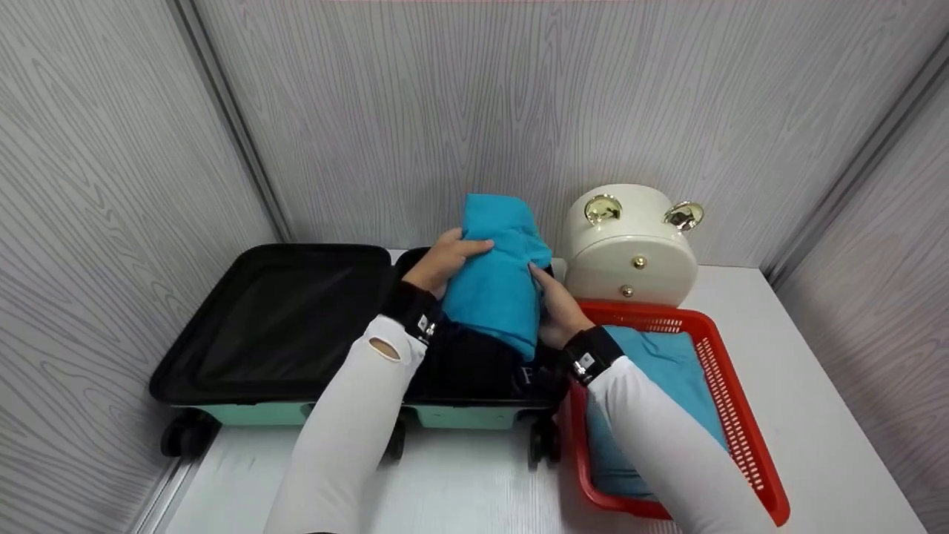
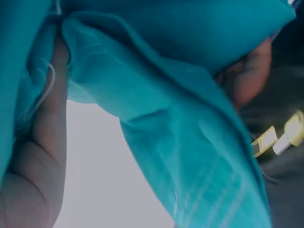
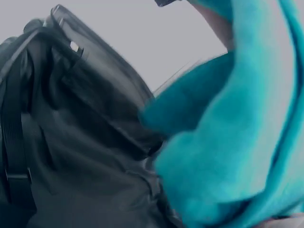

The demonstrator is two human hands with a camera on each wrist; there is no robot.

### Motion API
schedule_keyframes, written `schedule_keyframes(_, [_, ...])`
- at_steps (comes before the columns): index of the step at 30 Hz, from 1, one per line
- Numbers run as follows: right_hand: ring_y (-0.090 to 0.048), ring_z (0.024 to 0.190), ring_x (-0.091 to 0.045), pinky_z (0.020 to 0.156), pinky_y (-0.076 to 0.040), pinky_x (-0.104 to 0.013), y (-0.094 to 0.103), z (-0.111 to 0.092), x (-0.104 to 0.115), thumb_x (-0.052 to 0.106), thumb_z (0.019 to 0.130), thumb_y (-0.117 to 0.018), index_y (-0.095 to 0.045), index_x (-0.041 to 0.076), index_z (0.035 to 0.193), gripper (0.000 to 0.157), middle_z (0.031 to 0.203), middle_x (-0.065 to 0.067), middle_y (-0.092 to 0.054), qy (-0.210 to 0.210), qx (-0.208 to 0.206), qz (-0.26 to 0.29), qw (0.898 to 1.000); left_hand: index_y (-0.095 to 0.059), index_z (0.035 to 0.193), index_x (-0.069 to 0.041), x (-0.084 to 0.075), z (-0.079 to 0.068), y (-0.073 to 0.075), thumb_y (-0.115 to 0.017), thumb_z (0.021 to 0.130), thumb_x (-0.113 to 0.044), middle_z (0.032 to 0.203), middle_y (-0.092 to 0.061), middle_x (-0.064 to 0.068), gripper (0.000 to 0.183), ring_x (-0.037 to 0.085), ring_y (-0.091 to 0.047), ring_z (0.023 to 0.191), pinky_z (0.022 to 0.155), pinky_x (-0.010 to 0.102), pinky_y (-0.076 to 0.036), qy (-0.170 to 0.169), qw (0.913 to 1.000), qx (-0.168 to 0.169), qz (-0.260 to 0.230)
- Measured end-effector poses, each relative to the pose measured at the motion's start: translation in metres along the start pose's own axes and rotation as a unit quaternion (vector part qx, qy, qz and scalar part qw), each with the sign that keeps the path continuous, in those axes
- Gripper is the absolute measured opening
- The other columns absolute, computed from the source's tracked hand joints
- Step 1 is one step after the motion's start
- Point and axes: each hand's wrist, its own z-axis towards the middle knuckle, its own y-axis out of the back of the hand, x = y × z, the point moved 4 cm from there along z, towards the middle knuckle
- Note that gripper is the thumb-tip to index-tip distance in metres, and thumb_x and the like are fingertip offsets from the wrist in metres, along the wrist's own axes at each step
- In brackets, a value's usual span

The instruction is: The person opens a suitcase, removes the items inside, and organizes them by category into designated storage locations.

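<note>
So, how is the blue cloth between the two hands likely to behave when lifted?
The blue cloth is probably floppy: the left wrist view shows it in loose, drooping folds. It may sag or unfold if one side is released, since the left hand and right hand hold opposite sides. Its matte look suggests it isn't very slippery.

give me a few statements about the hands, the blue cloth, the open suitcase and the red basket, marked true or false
1. The left hand and the right hand hold the blue cloth. True.
2. The red basket is empty. False: blue fabric lies in the red basket.
3. The suitcase lies open. True.
4. The white box sits inside the suitcase. False: the white box stands just beyond the red basket.
</note>
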Motion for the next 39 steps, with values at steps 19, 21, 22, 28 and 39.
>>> schedule_keyframes(19, [-0.022,0.166,-0.034,0.135,-0.023,-0.054,0.061,-0.084,0.061,0.004,0.115,-0.046,-0.007,-0.001,0.172,0.07,0.181,-0.019,-0.016,0.106,-0.039,-0.21,0.971,-0.049,0.135,0.0,0.026,0.004,-0.038,-0.053,0.091,0.005,0.13,-0.056,0.013,0.044,0.027,-0.056,0.117,0.108,0.04,-0.048,0.055,0.9983,0.017,-0.008])
schedule_keyframes(21, [-0.02,0.166,-0.036,0.135,-0.021,-0.056,0.068,-0.092,0.067,0.004,0.114,-0.047,-0.004,-0.001,0.173,0.072,0.181,-0.02,-0.012,0.105,-0.046,-0.239,0.964,-0.042,0.151,0.004,0.027,0.004,-0.05,-0.053,0.095,0.007,0.144,-0.056,0.019,0.057,0.03,-0.057,0.129,0.117,0.046,-0.047,0.052,0.998,0.035,-0.006])
schedule_keyframes(22, [-0.02,0.166,-0.037,0.135,-0.02,-0.056,0.073,-0.096,0.07,0.004,0.114,-0.047,-0.004,-0.002,0.173,0.073,0.181,-0.021,-0.012,0.104,-0.051,-0.252,0.961,-0.037,0.157,0.005,0.027,0.004,-0.057,-0.053,0.098,0.007,0.151,-0.054,0.022,0.062,0.033,-0.056,0.136,0.12,0.049,-0.046,0.049,0.9978,0.044,-0.003])
schedule_keyframes(28, [-0.02,0.165,-0.044,0.132,-0.022,-0.065,0.1,-0.122,0.088,0.006,0.114,-0.049,-0.006,-0.002,0.172,0.073,0.178,-0.027,-0.015,0.102,-0.085,-0.334,0.933,-0.019,0.168,0.005,0.034,0.0,-0.095,-0.052,0.108,0.002,0.171,-0.034,0.027,0.069,0.043,-0.039,0.157,0.128,0.057,-0.036,0.055,0.9956,0.072,0.019])
schedule_keyframes(39, [-0.033,0.156,-0.06,0.12,-0.036,-0.073,0.138,-0.162,0.106,0.008,0.112,-0.053,-0.007,-0.013,0.168,0.076,0.17,-0.041,-0.024,0.054,-0.065,-0.478,0.874,-0.039,0.148,0.01,0.052,-0.012,-0.137,-0.055,0.096,0.006,0.145,-0.05,0.025,0.055,0.043,-0.06,0.13,0.104,0.065,-0.057,0.062,0.9946,0.073,0.039])
